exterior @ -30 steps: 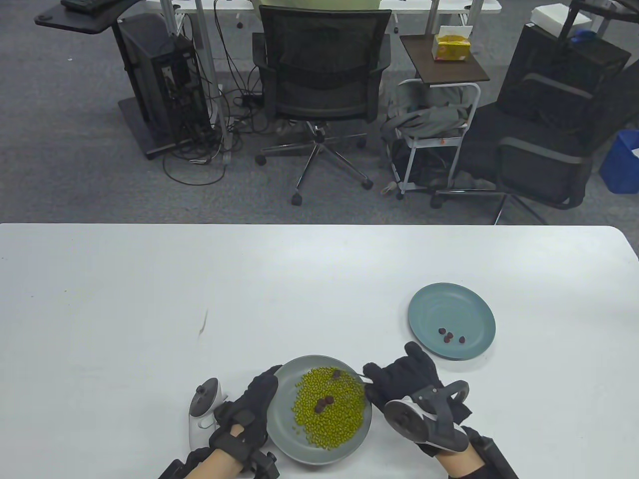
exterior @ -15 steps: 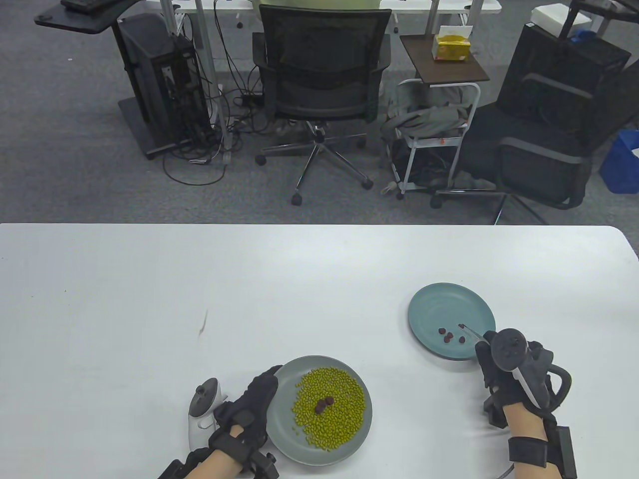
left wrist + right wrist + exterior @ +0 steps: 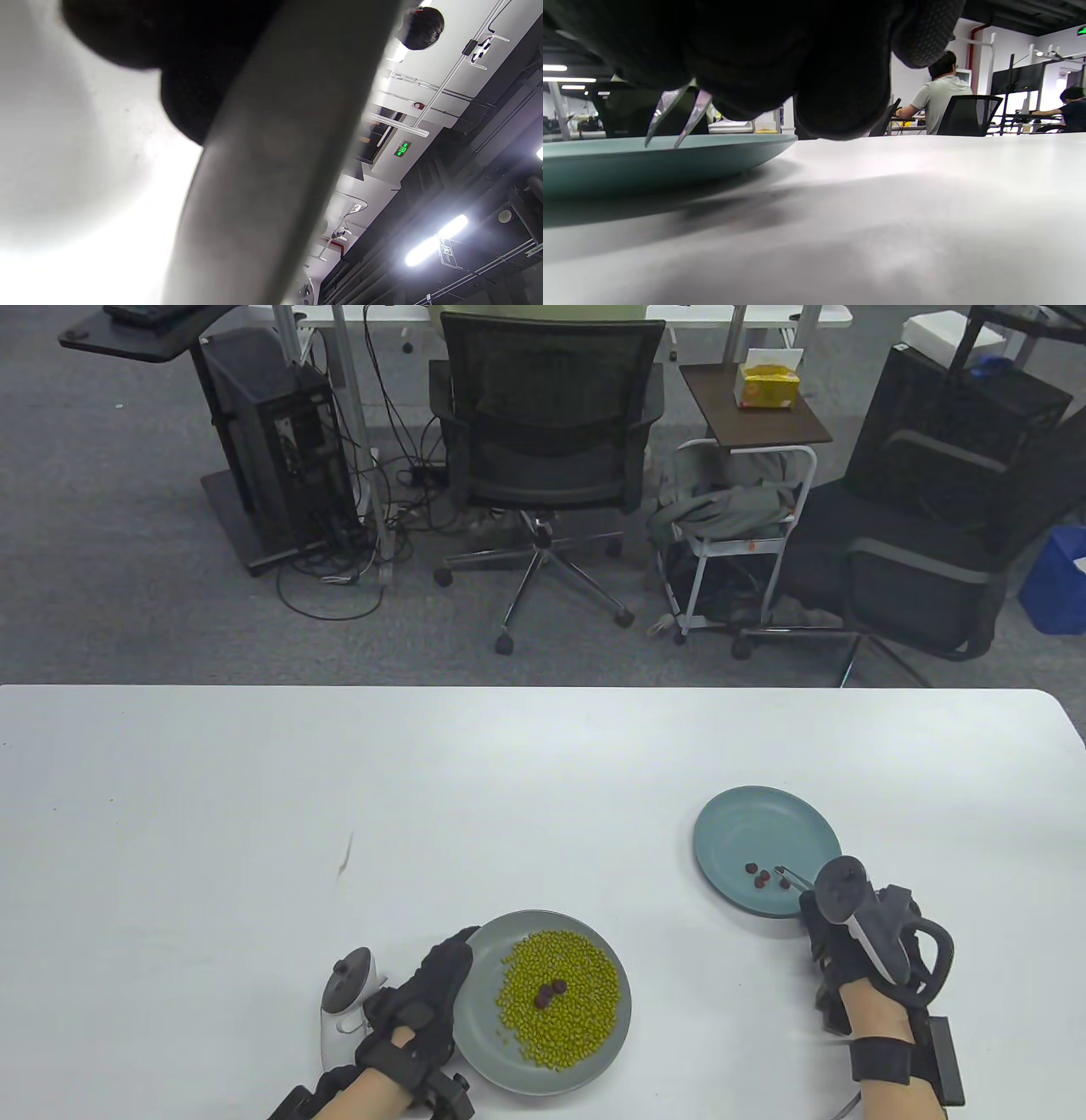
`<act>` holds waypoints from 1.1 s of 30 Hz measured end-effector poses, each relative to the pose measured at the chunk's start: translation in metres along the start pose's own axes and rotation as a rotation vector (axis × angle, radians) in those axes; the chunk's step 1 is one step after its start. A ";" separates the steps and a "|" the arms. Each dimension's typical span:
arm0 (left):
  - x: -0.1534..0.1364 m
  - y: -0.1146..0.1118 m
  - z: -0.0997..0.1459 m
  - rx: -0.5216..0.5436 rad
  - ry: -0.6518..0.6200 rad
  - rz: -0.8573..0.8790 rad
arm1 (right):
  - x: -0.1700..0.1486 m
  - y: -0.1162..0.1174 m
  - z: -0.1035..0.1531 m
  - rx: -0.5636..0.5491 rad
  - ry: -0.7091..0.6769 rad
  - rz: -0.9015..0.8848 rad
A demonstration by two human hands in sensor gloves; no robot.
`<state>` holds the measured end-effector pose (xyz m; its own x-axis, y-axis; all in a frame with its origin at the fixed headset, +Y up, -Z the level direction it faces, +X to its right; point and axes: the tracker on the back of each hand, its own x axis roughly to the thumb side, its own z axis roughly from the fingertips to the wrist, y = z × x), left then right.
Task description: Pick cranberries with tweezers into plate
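White table [image 3: 254, 814], right hand [image 3: 857, 937] edged left over teal plate [image 3: 730, 823], tweezers [image 3: 797, 875] now spread, left hand [image 3: 424, 993] still holding grey plate [image 3: 619, 1027].

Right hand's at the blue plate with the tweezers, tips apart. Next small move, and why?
Probably lift the tweezers and carry the right hand back to the grey plate: their tips stand apart over the blue plate, nothing visible between them, and cranberries remain on the green beans.

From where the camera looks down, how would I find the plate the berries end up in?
On the white table, look to the right half, just beyond the right hand holding tweezers. The teal plate there holds only a few dark red cranberries, while the grey plate nearer the front edge is heaped with green beans.
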<state>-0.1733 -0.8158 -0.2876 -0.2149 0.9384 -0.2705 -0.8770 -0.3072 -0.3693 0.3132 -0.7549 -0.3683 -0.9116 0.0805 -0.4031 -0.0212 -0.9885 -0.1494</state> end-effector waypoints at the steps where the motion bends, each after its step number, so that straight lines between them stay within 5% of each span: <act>1: 0.000 0.000 0.000 0.000 0.000 0.000 | -0.002 -0.002 0.000 0.002 0.008 -0.017; 18: 0.001 0.000 0.000 0.001 -0.007 0.011 | 0.046 -0.043 0.042 -0.136 -0.236 -0.189; 27: 0.002 0.003 0.000 0.012 -0.018 0.017 | 0.111 -0.063 0.115 -0.250 -0.660 -0.241; 29: 0.005 0.005 0.000 0.018 -0.028 0.009 | 0.125 -0.065 0.133 -0.237 -0.834 -0.221; 33: 0.005 0.006 0.000 0.021 -0.029 0.020 | 0.137 -0.065 0.152 -0.192 -0.935 -0.292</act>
<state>-0.1793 -0.8129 -0.2908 -0.2442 0.9366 -0.2513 -0.8812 -0.3225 -0.3457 0.1274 -0.6988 -0.2762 -0.8397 0.1023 0.5334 -0.3044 -0.9020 -0.3061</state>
